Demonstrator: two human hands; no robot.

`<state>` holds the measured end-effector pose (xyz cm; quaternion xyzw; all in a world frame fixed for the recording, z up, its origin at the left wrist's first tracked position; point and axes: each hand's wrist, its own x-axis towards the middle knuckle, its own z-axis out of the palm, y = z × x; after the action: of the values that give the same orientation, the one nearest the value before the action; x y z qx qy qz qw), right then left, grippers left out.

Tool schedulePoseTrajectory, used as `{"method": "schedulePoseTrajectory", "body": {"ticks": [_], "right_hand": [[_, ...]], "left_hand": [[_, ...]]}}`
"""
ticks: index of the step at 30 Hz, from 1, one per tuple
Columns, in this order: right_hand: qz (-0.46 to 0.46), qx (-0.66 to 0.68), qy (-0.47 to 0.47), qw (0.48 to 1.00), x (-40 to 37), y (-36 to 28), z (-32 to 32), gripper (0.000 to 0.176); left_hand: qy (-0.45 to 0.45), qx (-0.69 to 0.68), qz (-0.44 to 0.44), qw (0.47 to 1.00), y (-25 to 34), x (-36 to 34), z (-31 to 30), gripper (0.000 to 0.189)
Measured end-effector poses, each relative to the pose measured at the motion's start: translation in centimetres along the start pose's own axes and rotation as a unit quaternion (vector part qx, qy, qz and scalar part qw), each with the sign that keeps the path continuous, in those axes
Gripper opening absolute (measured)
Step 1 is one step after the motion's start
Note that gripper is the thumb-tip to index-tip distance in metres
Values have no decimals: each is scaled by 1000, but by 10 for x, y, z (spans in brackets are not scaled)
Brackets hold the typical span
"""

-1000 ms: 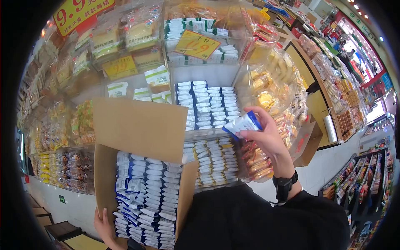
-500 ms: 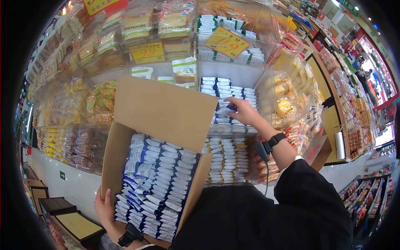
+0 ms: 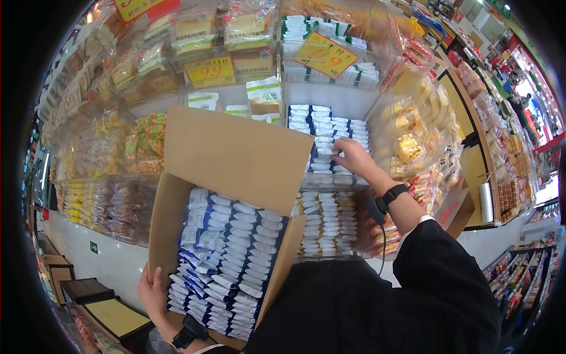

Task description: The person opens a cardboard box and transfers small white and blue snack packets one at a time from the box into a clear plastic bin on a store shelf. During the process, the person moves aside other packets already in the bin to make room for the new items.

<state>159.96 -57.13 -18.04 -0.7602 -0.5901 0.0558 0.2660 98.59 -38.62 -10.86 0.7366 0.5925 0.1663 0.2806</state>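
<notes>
An open cardboard box (image 3: 236, 159), full of rows of white-and-blue packets (image 3: 236, 236), is tilted in front of the shelves. My left hand (image 3: 154, 295) grips the box's lower left edge, thumb on the outside. At the shelf bin on the right, my right hand (image 3: 352, 154) rests at the front of stacked white-and-blue packets (image 3: 321, 127). Its fingers are bent together against the packets; whether one is pinched between them is too small to tell.
Yellow-and-white packets (image 3: 327, 224) fill the bin below. Bagged bread (image 3: 250, 29) and price signs (image 3: 327, 54) are above, with bagged snacks (image 3: 145, 141) at left. Clear plastic bin walls surround my right hand. A brown box (image 3: 463, 206) stands at right.
My right hand has moved slightly right and down, and the packet that showed at its fingertips no longer stands out. The view has shifted a little.
</notes>
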Motion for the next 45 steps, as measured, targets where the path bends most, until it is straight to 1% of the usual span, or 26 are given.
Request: {"method": "schedulePoseTrajectory", "body": {"ticks": [2,4,5,6,8,12,14,15,19,21,24,25,27,30,37,40,42,43,44,45], "right_hand": [[5,-12,-2,1000,2,-2,4,27],[-61,-63,54,995,5,-3,5,21],[-30,-53,44,997,6,-2,6,20],[-30,-51,44,997,6,-2,7,20],[11,-56,14,998,6,-4,7,21],[18,-75,16,997,8,-12,1,21],[17,-107,17,994,9,-17,-5,17],[39,-95,-6,995,10,-18,-6,15],[41,-83,-24,995,9,-9,0,18],[27,-47,-16,998,9,-12,-1,19],[19,-37,-13,999,9,-12,3,21],[20,-36,-12,999,10,-10,5,21],[35,-66,-42,996,12,-5,8,21],[60,-62,-44,995,10,-15,-1,21],[57,-70,-72,993,6,-23,-17,24],[58,-90,-56,993,6,-24,-15,25],[68,-77,-23,994,8,-31,-15,22],[63,-75,-27,995,10,-37,-17,22],[46,-56,55,996,12,-44,-19,19],[27,-31,134,990,16,-55,-22,17]], "left_hand": [[-5,2,-8,1000,1,-1,0,41],[-6,0,-15,1000,8,-3,-1,41],[-7,-4,-21,1000,10,-3,-2,41],[-7,-2,-21,1000,7,-3,-1,41],[-4,-15,-26,1000,1,-2,1,41],[2,12,-14,1000,-2,-2,1,41],[1,22,-8,1000,0,-2,0,41],[2,22,-11,1000,0,-2,0,41],[6,5,-16,1000,7,-4,1,41],[6,-2,-25,1000,10,-4,1,40],[5,7,-22,1000,9,-4,0,41],[2,0,-21,1000,7,-4,0,41],[-2,-6,-20,1000,5,-2,0,41],[3,1,-15,1000,2,-5,1,41],[4,9,-27,1000,8,-4,0,40],[0,7,-37,999,8,-3,-1,41],[1,1,-45,999,0,-1,1,41],[1,0,-28,1000,-9,3,3,41],[2,0,-16,1000,-17,2,3,41],[-1,14,-18,1000,-7,-1,2,41]]}}
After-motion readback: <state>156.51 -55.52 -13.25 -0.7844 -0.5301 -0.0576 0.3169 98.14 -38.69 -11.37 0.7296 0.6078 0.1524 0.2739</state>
